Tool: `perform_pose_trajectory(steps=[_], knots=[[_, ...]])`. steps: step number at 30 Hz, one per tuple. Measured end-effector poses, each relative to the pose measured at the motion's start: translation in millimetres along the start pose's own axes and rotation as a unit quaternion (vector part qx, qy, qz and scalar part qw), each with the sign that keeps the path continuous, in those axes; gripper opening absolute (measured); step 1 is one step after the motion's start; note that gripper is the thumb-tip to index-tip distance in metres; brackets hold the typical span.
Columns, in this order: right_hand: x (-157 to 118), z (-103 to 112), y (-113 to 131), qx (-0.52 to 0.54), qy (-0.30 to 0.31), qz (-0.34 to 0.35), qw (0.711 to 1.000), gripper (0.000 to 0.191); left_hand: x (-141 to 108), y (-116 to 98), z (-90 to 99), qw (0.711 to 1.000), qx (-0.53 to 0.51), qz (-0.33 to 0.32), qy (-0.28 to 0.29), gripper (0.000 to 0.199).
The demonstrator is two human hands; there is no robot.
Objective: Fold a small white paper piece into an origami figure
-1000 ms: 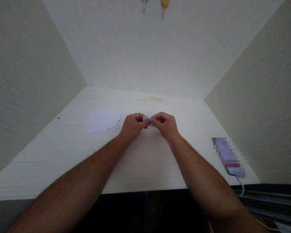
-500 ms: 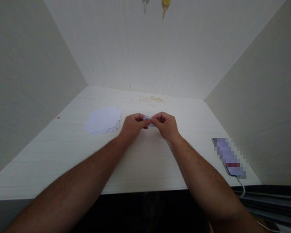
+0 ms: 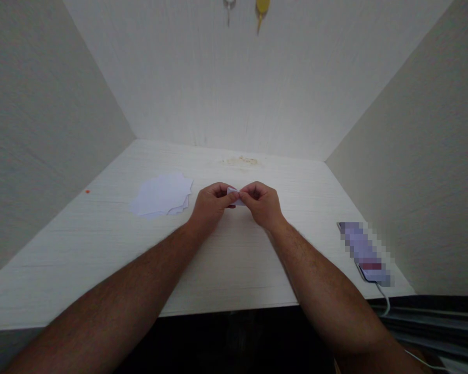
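Observation:
A small piece of white paper (image 3: pixel 239 202), seemingly folded, is pinched between my two hands above the middle of the table. My left hand (image 3: pixel 215 200) grips its left side with thumb and fingers closed. Thumb and fingertips of my right hand (image 3: pixel 262 201) press on its right side, close against the left thumb. Much of the paper is hidden behind the fingers. Left of my left hand lies a loose stack of white paper sheets (image 3: pixel 161 193) with uneven edges, and neither hand touches it.
Toward the right edge of the white table (image 3: pixel 234 270) lies a phone-like device (image 3: pixel 362 252), its screen blurred, with a white cable (image 3: pixel 385 301). Walls enclose the back and both sides. A yellow hook (image 3: pixel 262 7) hangs on the back wall. A brownish stain (image 3: pixel 244 160) marks the table's back.
The view has shifted slightly, so everything sits a little further left. Both hands keep their pinch on the paper, whose visible part looks slightly more angled.

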State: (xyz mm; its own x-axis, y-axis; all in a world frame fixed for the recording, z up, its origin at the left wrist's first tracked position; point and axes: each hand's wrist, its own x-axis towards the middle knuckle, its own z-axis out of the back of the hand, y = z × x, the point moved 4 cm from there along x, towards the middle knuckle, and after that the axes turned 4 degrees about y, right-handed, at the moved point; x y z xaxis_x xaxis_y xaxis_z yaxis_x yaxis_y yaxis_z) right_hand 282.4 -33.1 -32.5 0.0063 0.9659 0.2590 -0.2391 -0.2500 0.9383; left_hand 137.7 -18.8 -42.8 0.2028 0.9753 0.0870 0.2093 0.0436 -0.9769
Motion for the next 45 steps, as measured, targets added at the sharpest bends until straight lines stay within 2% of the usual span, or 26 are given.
perform_pose_trajectory(steps=[6, 13, 21, 31, 38, 45], knots=[[-2.0, 0.1, 5.5, -0.012, -0.004, 0.022, 1.000, 0.013, -0.8, 0.7, -1.9, 1.000, -0.021, 0.008, 0.005, 0.021], [-4.7, -1.1, 8.4, -0.024, -0.011, 0.025, 0.999, 0.013, -4.2, 1.5, -8.9, 0.992, -0.112, 0.036, 0.044, 0.026], [-5.4, -3.1, 8.8, -0.041, 0.012, 0.012, 0.999, 0.015, -3.1, 2.0, -6.9, 0.991, -0.120, 0.052, 0.024, 0.024], [-4.6, -3.3, 5.8, -0.049, 0.003, 0.009, 0.999, 0.016, -4.1, 0.2, -7.9, 0.991, -0.129, 0.037, 0.005, 0.024], [-8.0, -2.1, 13.8, -0.094, -0.024, 0.051, 0.994, 0.014, -3.9, 1.0, -9.3, 0.983, -0.173, 0.057, 0.025, 0.019], [-9.8, -1.9, 14.8, -0.105, -0.040, 0.070, 0.991, 0.015, -3.2, 1.2, -9.3, 0.982, -0.180, 0.050, 0.017, 0.018]])
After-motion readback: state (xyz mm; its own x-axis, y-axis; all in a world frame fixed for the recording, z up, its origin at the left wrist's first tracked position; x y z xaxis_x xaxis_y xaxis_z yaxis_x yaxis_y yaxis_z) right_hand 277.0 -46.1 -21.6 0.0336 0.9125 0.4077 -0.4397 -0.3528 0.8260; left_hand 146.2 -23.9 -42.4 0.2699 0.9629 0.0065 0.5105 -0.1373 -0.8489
